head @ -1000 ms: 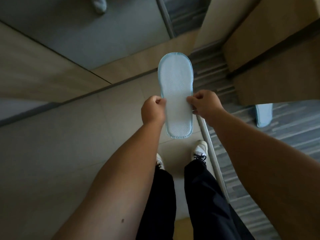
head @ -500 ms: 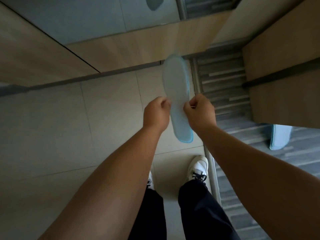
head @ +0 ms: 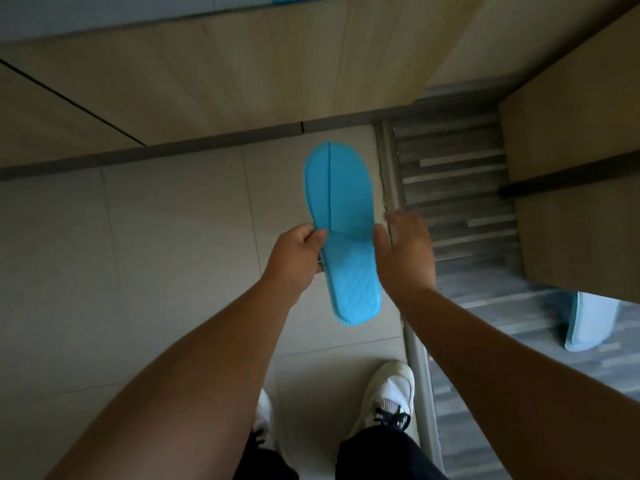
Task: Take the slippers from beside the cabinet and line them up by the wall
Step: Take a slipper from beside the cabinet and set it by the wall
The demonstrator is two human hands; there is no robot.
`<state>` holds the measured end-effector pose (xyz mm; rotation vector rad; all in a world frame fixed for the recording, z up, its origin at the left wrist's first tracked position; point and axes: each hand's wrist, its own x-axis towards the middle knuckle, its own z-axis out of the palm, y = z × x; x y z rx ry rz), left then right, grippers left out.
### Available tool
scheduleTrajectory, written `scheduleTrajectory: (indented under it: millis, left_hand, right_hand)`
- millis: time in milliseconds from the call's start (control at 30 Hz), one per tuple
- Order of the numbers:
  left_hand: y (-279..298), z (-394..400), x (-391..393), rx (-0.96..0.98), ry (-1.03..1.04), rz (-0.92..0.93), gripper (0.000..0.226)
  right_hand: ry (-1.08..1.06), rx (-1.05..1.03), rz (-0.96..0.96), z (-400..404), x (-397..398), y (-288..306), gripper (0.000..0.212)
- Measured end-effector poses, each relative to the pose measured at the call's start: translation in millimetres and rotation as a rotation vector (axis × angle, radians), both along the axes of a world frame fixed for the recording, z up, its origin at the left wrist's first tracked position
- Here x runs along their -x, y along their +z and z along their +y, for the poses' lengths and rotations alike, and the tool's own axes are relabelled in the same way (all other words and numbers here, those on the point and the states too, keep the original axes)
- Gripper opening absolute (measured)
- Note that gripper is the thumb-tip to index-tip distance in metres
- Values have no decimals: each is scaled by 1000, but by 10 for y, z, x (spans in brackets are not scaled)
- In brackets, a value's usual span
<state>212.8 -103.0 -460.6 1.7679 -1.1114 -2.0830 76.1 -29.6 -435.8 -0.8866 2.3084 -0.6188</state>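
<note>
A flat blue slipper (head: 341, 233) hangs in the air above the beige tile floor, upper side facing me, toe pointing toward the wood-panelled wall (head: 242, 74). My left hand (head: 298, 254) pinches its left edge near the middle. My right hand (head: 405, 251) is beside the slipper's right edge with fingers spread, thumb close to the edge, holding nothing. A second, paler slipper (head: 588, 323) lies on the grey striped floor at the right, partly hidden under the wooden cabinet (head: 581, 230).
A metal threshold strip (head: 414, 344) divides the beige tiles from the grey striped floor. My white sneakers (head: 391, 396) stand at the bottom, straddling it. A dark skirting runs along the wall base. A blue shape shows at the top edge.
The slipper has been turned over from pale sole to blue upper side. My right hand has let go and opened. My view has moved closer to the wall.
</note>
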Motion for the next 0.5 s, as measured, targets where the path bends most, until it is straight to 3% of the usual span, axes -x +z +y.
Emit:
scheduleTrajectory:
  millis: [67,133,200,333,500]
  left_hand:
    - [-188,-57,44,-5,-10,12,16]
    - [-388,-116,133,-9,1,13,15]
    - [-608,-189,249,13,24,-17,15]
    - [-1058,-364,495,165,-57,-192,24]
    - [-1419,-589,723,426,-280,-427,35]
  right_hand:
    - [-115,-160,-153,-113,227,-284,38]
    - [-142,-193,-343,-233,367,-538,22]
    - [-132,-170,-399,-352,463,-753,13]
    - [-119,-141,-300,-571,702,-1144,20]
    - [-33,-171,-152,-804,920,-1477,11]
